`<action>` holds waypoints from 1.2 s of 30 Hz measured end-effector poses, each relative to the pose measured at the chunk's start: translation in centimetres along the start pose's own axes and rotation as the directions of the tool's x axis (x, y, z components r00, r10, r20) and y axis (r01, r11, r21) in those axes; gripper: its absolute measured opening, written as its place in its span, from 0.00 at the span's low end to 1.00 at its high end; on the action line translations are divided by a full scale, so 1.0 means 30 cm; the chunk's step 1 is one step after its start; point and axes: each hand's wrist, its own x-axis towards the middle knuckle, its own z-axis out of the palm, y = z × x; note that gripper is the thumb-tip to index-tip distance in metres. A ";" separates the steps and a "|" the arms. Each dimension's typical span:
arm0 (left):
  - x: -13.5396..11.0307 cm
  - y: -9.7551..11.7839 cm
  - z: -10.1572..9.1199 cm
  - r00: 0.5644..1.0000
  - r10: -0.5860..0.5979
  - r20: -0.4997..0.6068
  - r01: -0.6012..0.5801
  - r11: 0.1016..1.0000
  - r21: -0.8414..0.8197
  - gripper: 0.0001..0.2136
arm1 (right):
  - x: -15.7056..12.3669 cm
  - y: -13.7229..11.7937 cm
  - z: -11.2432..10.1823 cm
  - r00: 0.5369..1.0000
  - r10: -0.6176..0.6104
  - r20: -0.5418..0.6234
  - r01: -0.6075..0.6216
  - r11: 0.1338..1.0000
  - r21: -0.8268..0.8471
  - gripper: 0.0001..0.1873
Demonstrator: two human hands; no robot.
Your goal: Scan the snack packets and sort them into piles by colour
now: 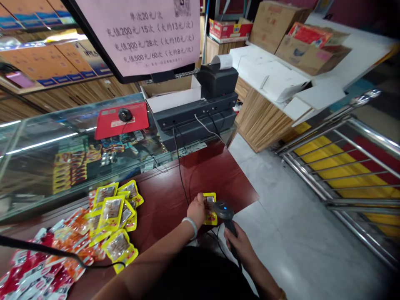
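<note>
My left hand point(196, 212), with a light bracelet at its wrist, grips the left side of a yellow snack packet point(211, 218) at the front edge of the dark red counter point(162, 204). Some of its fingers are hidden behind the hand. My right hand point(242, 243) is wrapped round the handle of a dark barcode scanner point(223, 211). A blue light glows on the scanner's head, which is over the right part of the packet. To the left lies a pile of similar yellow packets point(111, 212), beside orange and red-and-white packets point(40, 271).
A glass display case point(40, 137) carries a red mat point(137, 118) with a black mouse point(125, 114). Behind stand a monitor point(115, 68) and a receipt printer point(218, 79). Black cables point(178, 162) cross the counter. A metal railing point(337, 166) stands right.
</note>
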 end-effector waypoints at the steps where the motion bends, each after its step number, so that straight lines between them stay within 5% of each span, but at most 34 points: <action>1: 0.000 -0.004 0.002 1.000 0.005 -0.013 -0.005 1.000 -0.022 0.35 | 0.001 0.000 0.004 1.000 0.002 0.003 -0.002 1.000 -0.005 0.32; 5: 0.008 -0.017 -0.007 0.994 -0.046 -0.103 0.050 0.998 0.033 0.43 | 0.008 0.011 0.016 1.000 -0.005 0.010 0.005 1.000 -0.013 0.31; 11: -0.005 -0.019 -0.026 0.998 -0.046 -0.051 0.051 0.994 0.101 0.29 | 0.020 0.037 0.032 0.999 -0.026 0.022 0.026 1.000 0.005 0.32; 18: 0.007 -0.063 -0.006 0.992 -0.126 0.033 0.130 0.958 -0.257 0.33 | -0.008 0.041 0.031 0.999 -0.041 0.023 0.042 0.999 -0.035 0.32; 24: -0.027 -0.065 -0.041 0.998 -0.008 -0.059 -0.028 0.810 -0.586 0.33 | -0.049 -0.001 0.040 0.999 -0.048 0.015 0.048 0.998 -0.048 0.32; 36: -0.135 -0.098 -0.169 0.984 -0.044 -0.174 -0.086 0.734 -0.673 0.33 | -0.101 -0.074 0.153 0.992 -0.120 0.023 0.122 0.991 -0.063 0.32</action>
